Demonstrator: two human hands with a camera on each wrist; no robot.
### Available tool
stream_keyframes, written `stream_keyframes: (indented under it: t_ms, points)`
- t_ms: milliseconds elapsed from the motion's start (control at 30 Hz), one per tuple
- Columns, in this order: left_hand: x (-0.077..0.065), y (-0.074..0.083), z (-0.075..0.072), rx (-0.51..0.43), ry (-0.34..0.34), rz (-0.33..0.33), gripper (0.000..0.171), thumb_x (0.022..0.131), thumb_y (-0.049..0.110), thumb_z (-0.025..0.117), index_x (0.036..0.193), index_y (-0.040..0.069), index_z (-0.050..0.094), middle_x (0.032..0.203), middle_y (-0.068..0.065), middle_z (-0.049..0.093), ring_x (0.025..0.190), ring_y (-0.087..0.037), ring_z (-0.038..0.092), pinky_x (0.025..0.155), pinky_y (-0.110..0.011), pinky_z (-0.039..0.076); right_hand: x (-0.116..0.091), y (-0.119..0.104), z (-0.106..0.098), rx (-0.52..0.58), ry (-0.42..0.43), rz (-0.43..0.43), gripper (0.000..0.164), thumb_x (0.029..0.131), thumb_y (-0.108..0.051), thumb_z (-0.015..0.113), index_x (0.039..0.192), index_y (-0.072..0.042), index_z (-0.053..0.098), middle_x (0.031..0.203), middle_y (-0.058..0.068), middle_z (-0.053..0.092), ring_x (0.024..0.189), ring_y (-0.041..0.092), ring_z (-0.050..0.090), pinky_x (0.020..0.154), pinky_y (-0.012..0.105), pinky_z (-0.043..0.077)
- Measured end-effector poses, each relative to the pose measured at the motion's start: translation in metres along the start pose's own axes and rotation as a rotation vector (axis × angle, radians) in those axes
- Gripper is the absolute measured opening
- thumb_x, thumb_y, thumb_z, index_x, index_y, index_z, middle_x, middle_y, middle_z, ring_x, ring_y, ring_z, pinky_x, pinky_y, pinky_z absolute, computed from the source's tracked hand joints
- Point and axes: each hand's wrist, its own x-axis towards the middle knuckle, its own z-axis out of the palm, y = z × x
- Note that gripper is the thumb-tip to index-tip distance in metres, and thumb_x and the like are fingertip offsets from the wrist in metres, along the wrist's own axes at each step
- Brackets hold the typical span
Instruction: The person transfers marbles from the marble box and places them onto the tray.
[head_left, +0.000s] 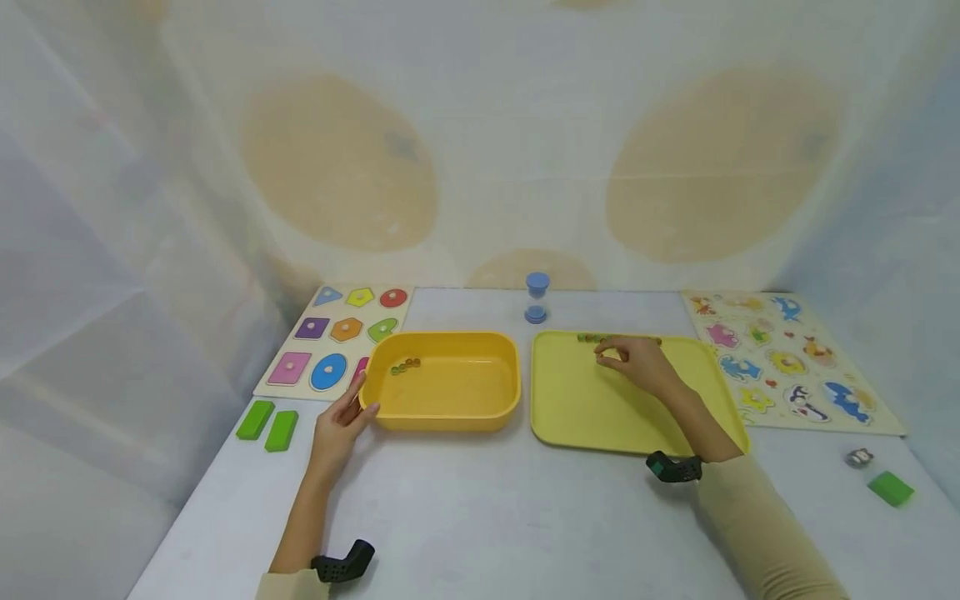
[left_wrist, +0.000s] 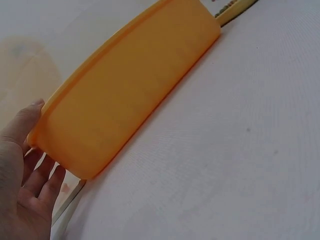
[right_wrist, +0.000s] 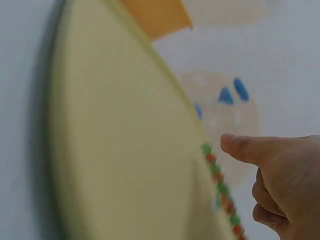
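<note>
My left hand [head_left: 341, 429] grips the left end of a yellow-orange plastic tub [head_left: 450, 422]; in the left wrist view its thumb lies at the rim and its fingers reach underneath. Inside the tub lie several small green and orange beads [head_left: 406, 367]. Over the far part of a pale yellow tray [head_left: 577, 417], my right hand [head_left: 637, 362] has thumb and index fingertips brought together, other fingers curled. Whether a bead is between those tips I cannot tell. A row of green and red-orange beads [right_wrist: 222, 192] runs along the tray's far edge, partly hidden behind this hand in the head view.
A blue sandglass [head_left: 536, 298] stands behind the tub and tray. Shape puzzle boards lie at left [head_left: 311, 327] and right [head_left: 795, 358]. Green blocks lie at left [head_left: 281, 431] and right [head_left: 891, 489], the right one beside a small figurine [head_left: 858, 457].
</note>
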Motion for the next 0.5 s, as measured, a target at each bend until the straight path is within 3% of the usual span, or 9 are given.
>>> stream_keyframes:
  t_ms: [133,267,367,500]
  points:
    - [-0.002,0.007,0.001,-0.009,0.001,-0.028,0.058,0.081,0.028,0.066,0.134,0.025,0.042,0.139,0.008,0.039,0.128,-0.014,0.035,0.091,-0.01,0.037,-0.017,0.023,0.003,0.003,-0.043,0.059,0.024,0.085,-0.025,0.061,0.102,-0.01,0.067,0.052,-0.002,0.035,0.047,0.01,0.022,0.044,0.023,0.021]
    - [-0.007,0.018,0.002,-0.016,-0.005,-0.043,0.059,0.082,0.023,0.065,0.136,0.02,0.04,0.14,0.004,0.038,0.129,-0.016,0.034,0.091,-0.01,0.037,-0.021,0.024,0.01,0.018,-0.009,0.061,0.029,0.085,-0.026,0.062,0.108,-0.009,0.065,0.05,-0.003,0.034,0.046,0.008,0.02,0.042,0.021,0.02]
    - [-0.007,0.02,0.003,-0.016,-0.011,-0.041,0.059,0.083,0.02,0.064,0.136,0.018,0.039,0.141,0.003,0.037,0.129,-0.016,0.034,0.09,-0.01,0.037,-0.011,0.008,0.011,0.011,0.041,0.009,0.035,0.083,-0.027,0.063,0.112,-0.007,0.062,0.05,-0.004,0.033,0.044,0.007,0.019,0.04,0.021,0.02]
    - [-0.003,0.012,0.003,-0.034,-0.01,-0.035,0.058,0.083,0.019,0.064,0.135,0.022,0.04,0.141,0.005,0.037,0.129,-0.014,0.034,0.09,-0.01,0.038,0.02,-0.032,0.014,0.057,0.095,-0.089,0.034,0.083,-0.027,0.063,0.111,-0.009,0.063,0.049,-0.003,0.033,0.041,0.007,0.02,0.039,0.022,0.023]
